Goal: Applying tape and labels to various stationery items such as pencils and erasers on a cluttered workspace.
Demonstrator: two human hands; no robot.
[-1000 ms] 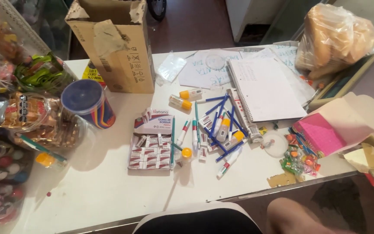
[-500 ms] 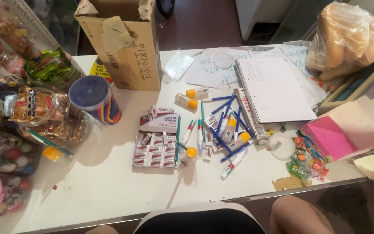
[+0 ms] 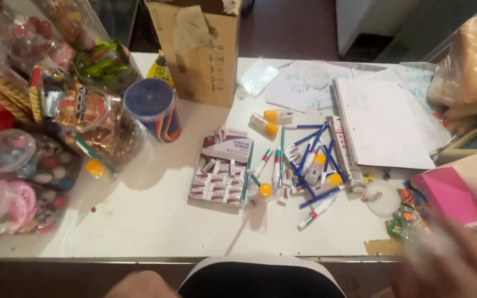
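R hand point(image 3: 448, 265) beside candies point(image 3: 407, 218), blurred.

Blue pens point(image 3: 310, 160), pink box point(image 3: 448, 193), white table point(image 3: 150, 221).

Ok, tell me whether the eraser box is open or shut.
Open: the eraser box has its lid folded back, with rows of wrapped erasers exposed inside.

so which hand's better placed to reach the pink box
Probably the right hand: it is blurred but raised at the table's right edge, just below the pink box. The left hand sits low, far left.
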